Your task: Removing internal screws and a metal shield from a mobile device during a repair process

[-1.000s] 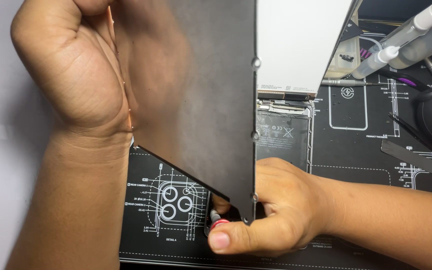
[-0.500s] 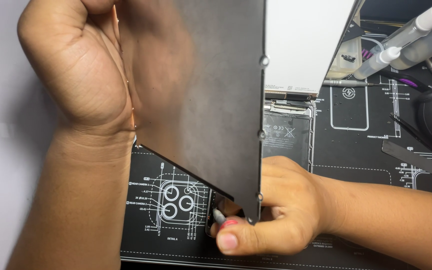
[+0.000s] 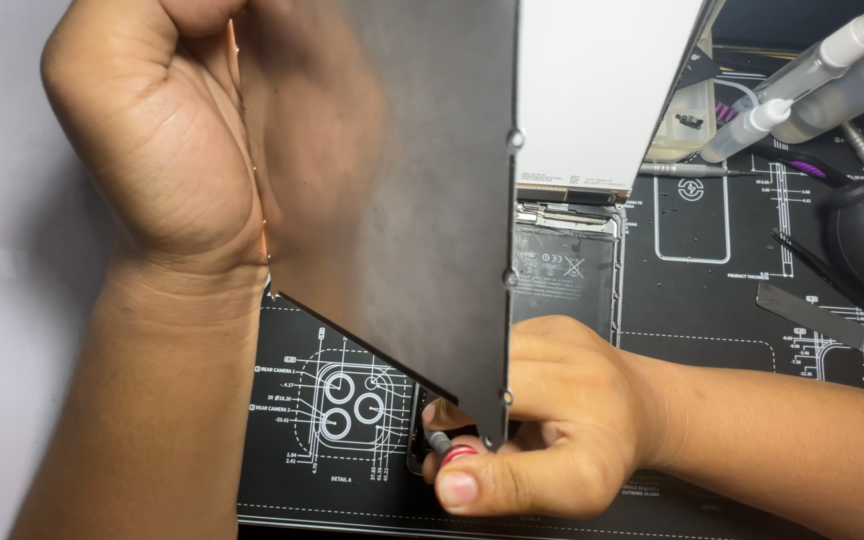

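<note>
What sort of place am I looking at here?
Most likely an electronics repair bench. A black work mat printed with phone outlines covers the table, the left hand holds up a dark flat panel, an opened device lies beneath, and squeeze bottles stand nearby.

- I am seeing a large flat screen panel (image 3: 402,200), dark grey and blank, standing tilted upright in the middle, with the left hand (image 3: 152,140) gripping its left edge and the right hand (image 3: 542,420) pinching its bottom corner.
- A white rectangular sheet (image 3: 597,90) is showing just behind the panel, with a small dark printed label along its lower edge.
- A black battery label (image 3: 562,275) with white symbols is lying below that sheet.
</note>
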